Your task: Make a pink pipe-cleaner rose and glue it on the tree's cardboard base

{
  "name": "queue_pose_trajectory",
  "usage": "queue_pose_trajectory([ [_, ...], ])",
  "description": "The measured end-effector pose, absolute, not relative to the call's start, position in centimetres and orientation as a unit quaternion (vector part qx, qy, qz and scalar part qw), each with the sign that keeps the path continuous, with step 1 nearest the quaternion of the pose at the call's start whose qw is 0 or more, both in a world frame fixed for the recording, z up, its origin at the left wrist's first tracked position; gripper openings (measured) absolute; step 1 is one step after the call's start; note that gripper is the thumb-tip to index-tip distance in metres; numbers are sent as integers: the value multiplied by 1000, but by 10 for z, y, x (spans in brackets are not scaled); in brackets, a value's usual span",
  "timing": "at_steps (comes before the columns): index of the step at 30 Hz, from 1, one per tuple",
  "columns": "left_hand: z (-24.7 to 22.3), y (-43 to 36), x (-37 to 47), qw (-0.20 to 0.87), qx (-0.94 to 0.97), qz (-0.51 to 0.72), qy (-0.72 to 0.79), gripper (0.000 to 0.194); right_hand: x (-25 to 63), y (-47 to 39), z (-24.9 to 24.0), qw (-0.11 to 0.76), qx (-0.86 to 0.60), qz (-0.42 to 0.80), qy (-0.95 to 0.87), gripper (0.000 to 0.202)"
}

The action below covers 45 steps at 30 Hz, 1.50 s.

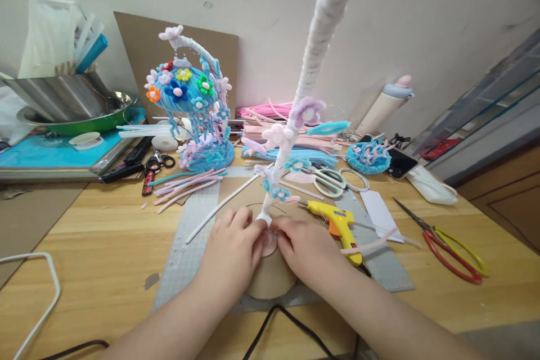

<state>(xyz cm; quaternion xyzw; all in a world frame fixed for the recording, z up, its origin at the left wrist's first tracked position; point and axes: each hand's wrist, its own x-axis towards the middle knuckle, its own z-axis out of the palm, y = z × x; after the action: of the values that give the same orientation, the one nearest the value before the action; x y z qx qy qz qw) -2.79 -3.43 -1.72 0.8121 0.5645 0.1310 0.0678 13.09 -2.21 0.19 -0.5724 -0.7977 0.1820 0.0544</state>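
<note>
A tall white fuzzy stem (pixel 314 53) with purple, pink and blue flowers stands tilted on a round cardboard base (pixel 272 278). At its foot lies a pale pink coiled disc (pixel 269 243). My left hand (pixel 234 242) closes its thumb and fingers on the disc's left edge. From the right, my right hand (pixel 307 244) has bent fingers on the disc's upper right edge, close to the stem's foot. The fingertips of both hands nearly meet there, and they partly hide the disc's rim.
A yellow glue gun (pixel 337 225) lies right of my right hand, with red-and-yellow scissors (pixel 451 253) farther right. Behind stand a finished flower lamp shape (pixel 189 90) and pipe cleaner bundles (pixel 291 149). A black cable (pixel 295 320) runs along the front.
</note>
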Motion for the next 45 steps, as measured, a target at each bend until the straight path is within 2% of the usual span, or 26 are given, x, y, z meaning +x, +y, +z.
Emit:
queue_pose_trajectory([
  [9,-14,-36,-27,66,806,120,575,20,132,-25,3,29,-589,207,-781,25],
  [15,-13,-36,-27,70,803,130,578,19,139,-40,11,-7,-583,178,-793,20],
  [22,-14,-36,-27,52,806,130,576,21,145,-51,7,27,-585,296,-755,19],
  [25,-14,-37,-27,38,812,119,570,21,148,-53,6,39,-583,296,-756,26],
  [30,-15,-36,-27,28,818,114,563,21,147,-52,9,1,-580,241,-778,54],
  [33,-15,-37,-27,23,819,114,562,21,146,-49,9,7,-565,250,-786,59],
  [39,-14,-38,-27,14,822,117,557,21,151,-43,8,48,-534,301,-789,55],
  [45,-15,-38,-27,2,823,113,556,21,157,-52,5,97,-519,408,-745,38],
])
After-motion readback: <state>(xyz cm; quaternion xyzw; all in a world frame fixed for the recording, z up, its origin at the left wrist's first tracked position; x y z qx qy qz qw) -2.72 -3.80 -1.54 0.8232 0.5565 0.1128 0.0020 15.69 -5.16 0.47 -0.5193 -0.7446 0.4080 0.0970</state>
